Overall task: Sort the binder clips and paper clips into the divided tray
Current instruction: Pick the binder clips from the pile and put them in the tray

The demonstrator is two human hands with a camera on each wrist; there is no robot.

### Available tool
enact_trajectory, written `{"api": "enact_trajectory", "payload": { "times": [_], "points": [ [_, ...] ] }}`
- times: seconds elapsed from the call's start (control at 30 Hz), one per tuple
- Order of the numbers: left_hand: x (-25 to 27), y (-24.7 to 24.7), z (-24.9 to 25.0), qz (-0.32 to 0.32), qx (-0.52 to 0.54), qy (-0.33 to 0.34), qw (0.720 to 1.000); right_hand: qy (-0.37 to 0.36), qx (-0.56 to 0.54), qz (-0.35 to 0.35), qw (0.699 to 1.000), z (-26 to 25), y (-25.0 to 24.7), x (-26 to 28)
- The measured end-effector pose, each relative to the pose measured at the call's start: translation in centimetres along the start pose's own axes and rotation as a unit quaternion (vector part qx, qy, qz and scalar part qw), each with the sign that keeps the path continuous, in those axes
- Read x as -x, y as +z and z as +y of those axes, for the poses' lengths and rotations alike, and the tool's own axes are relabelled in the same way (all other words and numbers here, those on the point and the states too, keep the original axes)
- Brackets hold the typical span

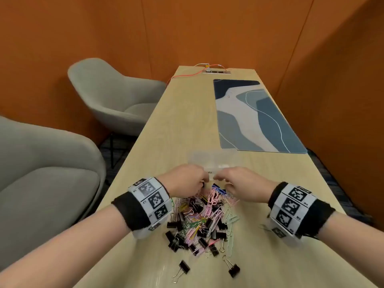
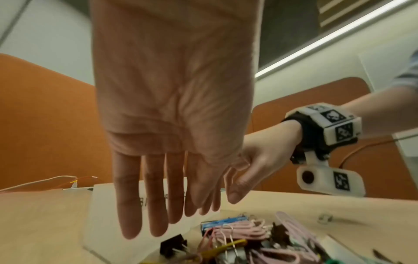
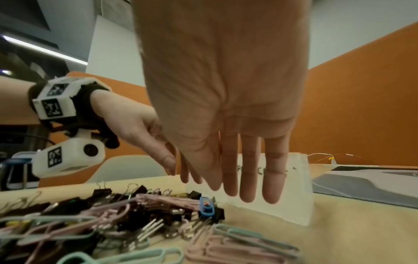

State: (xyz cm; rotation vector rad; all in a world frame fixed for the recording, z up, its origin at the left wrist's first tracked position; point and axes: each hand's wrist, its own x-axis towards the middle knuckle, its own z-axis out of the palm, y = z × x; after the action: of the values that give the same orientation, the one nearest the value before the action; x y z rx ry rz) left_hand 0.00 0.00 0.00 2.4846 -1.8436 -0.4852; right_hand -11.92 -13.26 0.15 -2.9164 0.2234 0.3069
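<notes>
Head looks down — wrist views, close under palms, share the clip pile [image 1: 199, 217]

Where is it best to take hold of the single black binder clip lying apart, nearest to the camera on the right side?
Probably pinch the black body of the binder clip from above, across its sides: it lies apart from the pile, and its thin wire handles lie flat on the table.

Wore black wrist straps [image 1: 133, 213] carrying white blocks [image 1: 291, 206] printed with black square markers; bare forearms, striped sleeve [image 2: 407, 71].
</notes>
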Motion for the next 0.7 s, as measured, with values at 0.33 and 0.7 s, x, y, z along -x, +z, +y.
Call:
{"api": "enact_trajectory", "payload": {
  "times": [0.33, 0.7],
  "points": [
    [0.0, 1.8, 1.8, 0.015, -0.101, -0.015, 0.995, 0.031, -0.006, -0.004, 0.999, -1.2, 2.1, -0.1],
    [0.6, 2.2, 0.4, 0.056, -0.072, -0.032, 0.995, 0.039, -0.083, 0.023, 0.996, -0.2, 2.0, 0.1]
  ]
}}
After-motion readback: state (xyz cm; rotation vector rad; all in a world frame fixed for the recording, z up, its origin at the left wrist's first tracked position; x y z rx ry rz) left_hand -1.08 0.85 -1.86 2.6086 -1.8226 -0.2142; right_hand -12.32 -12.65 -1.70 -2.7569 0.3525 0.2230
